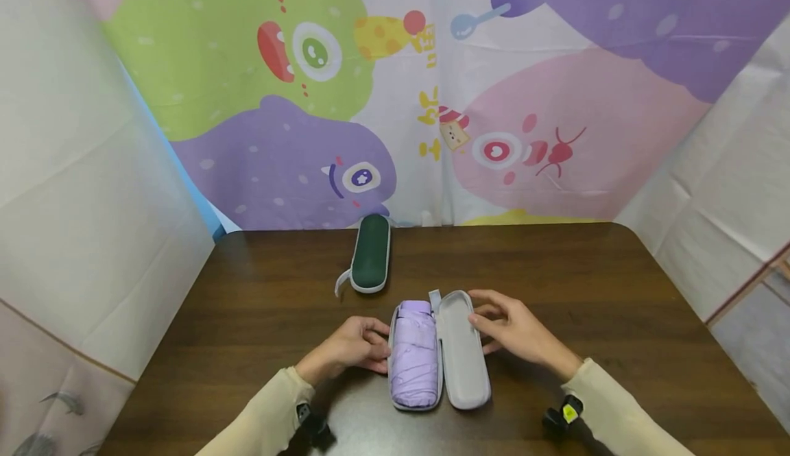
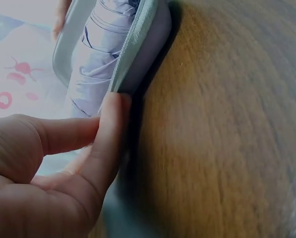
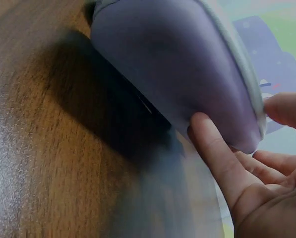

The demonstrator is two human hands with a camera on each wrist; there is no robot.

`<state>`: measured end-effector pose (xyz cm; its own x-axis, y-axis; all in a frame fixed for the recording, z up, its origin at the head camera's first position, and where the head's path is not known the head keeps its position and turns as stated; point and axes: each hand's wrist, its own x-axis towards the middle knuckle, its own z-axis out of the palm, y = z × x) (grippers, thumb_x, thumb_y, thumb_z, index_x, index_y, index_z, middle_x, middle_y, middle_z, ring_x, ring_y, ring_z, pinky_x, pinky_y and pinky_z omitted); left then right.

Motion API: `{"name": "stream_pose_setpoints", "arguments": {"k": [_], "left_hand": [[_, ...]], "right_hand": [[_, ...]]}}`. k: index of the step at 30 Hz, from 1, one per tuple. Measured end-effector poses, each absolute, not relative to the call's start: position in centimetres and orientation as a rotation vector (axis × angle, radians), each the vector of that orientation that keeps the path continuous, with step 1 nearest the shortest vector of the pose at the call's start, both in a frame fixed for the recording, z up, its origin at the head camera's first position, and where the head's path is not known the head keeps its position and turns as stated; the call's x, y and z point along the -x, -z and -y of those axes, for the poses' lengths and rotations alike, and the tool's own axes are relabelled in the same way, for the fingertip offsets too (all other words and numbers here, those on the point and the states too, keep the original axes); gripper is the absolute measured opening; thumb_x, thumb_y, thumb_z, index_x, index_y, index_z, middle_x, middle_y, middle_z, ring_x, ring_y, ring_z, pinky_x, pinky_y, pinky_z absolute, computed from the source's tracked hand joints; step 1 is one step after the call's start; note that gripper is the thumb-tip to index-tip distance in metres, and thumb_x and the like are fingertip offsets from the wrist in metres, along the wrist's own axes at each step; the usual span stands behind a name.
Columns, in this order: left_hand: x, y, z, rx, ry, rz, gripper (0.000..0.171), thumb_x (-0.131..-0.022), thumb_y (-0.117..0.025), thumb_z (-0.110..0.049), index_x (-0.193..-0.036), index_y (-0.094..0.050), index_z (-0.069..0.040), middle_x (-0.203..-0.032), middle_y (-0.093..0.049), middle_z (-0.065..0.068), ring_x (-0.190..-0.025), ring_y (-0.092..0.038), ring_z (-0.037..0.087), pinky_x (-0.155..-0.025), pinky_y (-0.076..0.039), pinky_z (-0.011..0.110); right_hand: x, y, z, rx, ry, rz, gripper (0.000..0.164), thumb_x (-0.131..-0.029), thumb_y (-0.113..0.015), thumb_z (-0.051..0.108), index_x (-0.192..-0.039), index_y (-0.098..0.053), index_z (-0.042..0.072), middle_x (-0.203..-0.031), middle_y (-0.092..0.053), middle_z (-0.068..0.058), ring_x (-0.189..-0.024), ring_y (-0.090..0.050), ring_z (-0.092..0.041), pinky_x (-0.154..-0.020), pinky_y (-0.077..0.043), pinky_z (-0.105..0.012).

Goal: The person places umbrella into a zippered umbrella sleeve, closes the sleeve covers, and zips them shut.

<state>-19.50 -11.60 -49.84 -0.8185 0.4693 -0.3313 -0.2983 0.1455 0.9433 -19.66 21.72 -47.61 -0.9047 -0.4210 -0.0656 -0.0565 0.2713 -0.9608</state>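
Observation:
A folded lilac umbrella (image 1: 415, 356) lies in one half of an opened zip umbrella case (image 1: 465, 360), lilac outside with a pale grey lining. At the left side of that half, my left hand (image 1: 358, 345) pinches the zipped rim with thumb and fingers, as the left wrist view shows close up. My right hand (image 1: 515, 326) holds the lid half near its far end. In the right wrist view, the thumb is at the lid's rim (image 3: 244, 64) and the other fingers (image 3: 207, 131) are against its outer shell. The lid stands tilted off the table, casting a shadow.
A closed dark green case (image 1: 372, 254) with a grey zip edge and strap lies near the back edge of the brown wooden table (image 1: 555, 271). Behind the table hangs a cartoon-printed cloth (image 1: 420, 99); pale cloths hang at both sides.

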Motion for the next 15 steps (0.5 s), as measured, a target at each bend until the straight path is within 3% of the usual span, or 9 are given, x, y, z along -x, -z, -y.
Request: {"name": "stream_pose_setpoints", "arguments": {"k": [4, 10, 15], "left_hand": [[19.4, 50.1, 11.4, -0.156, -1.758, -1.821, 0.04, -0.09, -0.062, 0.016, -0.128, -0.049, 0.018, -0.084, -0.068, 0.007, -0.067, -0.07, 0.018, -0.069, -0.063, 0.036], [19.4, 50.4, 11.3, -0.148, -1.797, -1.784, 0.04, -0.09, -0.062, 0.016, -0.128, -0.049, 0.018, -0.085, -0.066, 0.007, -0.068, -0.069, 0.017, -0.071, -0.064, 0.037], [19.4, 50.3, 11.2, -0.113, -1.812, -1.762, 0.036, -0.094, -0.058, 0.012, -0.129, -0.05, 0.018, -0.088, -0.066, 0.009, -0.07, -0.069, 0.018, -0.072, -0.063, 0.035]], "right_hand": [[19.4, 47.6, -21.7, 0.465, 1.718, -2.193, 0.056, -0.105, -0.061, 0.021, -0.152, -0.042, -0.002, -0.135, -0.057, -0.037, -0.099, -0.073, -0.032, -0.07, -0.064, -0.043], [19.5, 48.4, -21.6, 0.615, 1.782, -2.082, 0.051, -0.1, -0.054, -0.006, -0.149, -0.04, -0.01, -0.139, -0.05, -0.043, -0.101, -0.073, -0.022, -0.077, -0.063, -0.043], [19.6, 49.0, -21.2, 0.736, 1.755, -2.104, 0.057, -0.094, -0.063, -0.012, -0.147, -0.043, -0.011, -0.139, -0.051, -0.04, -0.103, -0.073, -0.018, -0.082, -0.063, -0.038]]}}
